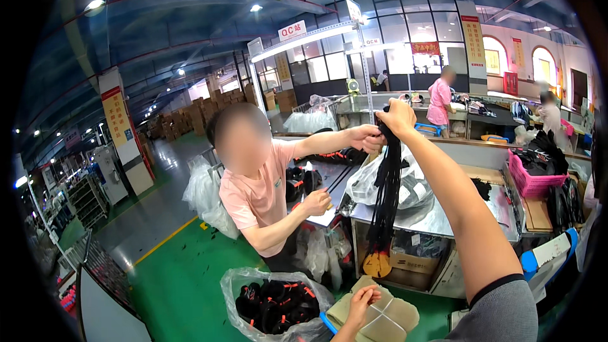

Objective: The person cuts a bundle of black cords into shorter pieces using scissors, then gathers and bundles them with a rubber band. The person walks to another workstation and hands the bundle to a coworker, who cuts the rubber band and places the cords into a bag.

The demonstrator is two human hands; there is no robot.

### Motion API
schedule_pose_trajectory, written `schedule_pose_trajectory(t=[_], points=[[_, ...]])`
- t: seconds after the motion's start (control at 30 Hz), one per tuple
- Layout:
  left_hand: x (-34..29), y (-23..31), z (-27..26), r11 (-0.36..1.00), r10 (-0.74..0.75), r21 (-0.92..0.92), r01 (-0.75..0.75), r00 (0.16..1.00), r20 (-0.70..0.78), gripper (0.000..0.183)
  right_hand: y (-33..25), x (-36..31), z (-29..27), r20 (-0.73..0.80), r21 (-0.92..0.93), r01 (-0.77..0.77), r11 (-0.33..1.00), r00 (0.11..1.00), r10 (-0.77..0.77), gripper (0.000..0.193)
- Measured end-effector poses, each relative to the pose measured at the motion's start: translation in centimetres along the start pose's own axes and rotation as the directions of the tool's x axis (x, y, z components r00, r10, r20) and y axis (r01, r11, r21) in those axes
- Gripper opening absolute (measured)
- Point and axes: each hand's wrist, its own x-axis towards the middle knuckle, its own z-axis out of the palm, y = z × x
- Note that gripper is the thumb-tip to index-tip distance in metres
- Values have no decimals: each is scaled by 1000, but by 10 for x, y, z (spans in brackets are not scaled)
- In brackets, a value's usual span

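Grey sleeve (506, 310) | right grip (399, 116) grasping black straps (387, 183), axis near-vertical, ends down | left grip (363, 300) released

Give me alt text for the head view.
The wearer's raised right hand grips a hanging bundle of black straps, a co-worker's hand near its top. The left hand is low, by a beige pad and a clear bag of black items.

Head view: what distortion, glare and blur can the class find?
In the head view, the ceiling bends toward black corners; the same view shows glare on the grey floor and an arched window; there, the nearest co-worker's head is blurred, while the black cords in the right hand look fairly sharp.
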Motion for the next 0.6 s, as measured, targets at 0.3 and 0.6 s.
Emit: schedule_pose_trajectory(t=[0.3,0.6], points=[[-17,-9,-6,996,-78,35,78,997,-24,22,32,22,-28,-38,37,0,999,999,2,42],[-25,-27,-3,987,-150,58,150,989,3,23,69,8,-20,-23,84,80,993,997,-78,47]])
